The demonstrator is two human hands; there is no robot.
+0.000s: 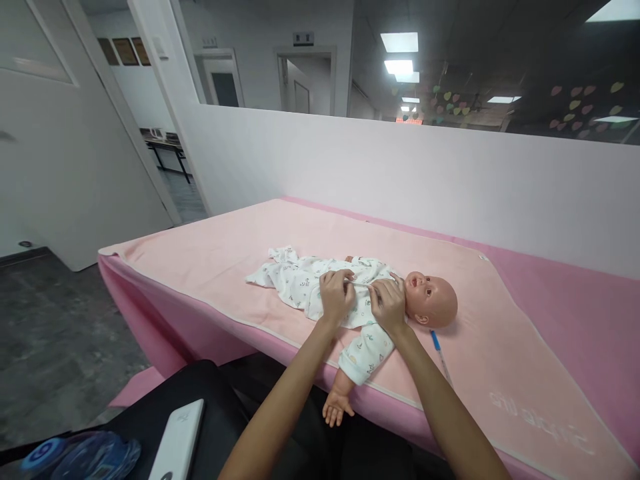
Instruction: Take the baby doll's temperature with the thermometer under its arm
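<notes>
A baby doll (431,297) lies on its back with its head to the right, dressed in a white printed baby garment (295,283). Over the doll's chest, the fingers of my left hand (336,295) are pinched at the left end of a thin white tie (359,285). My right hand (389,303) pinches the other end, close to the doll's chin. The tie runs nearly straight between both hands. One sleeved doll arm (367,352) hangs over the near table edge, its palm showing. My fingers hide part of the garment's front.
A pink pad (220,250) covers the table over a darker pink cloth (575,280). A blue-tipped thermometer-like stick (437,343) lies beside my right forearm. At lower left are a white phone-like device (177,440) and a water bottle (95,457). A white wall (425,170) stands behind.
</notes>
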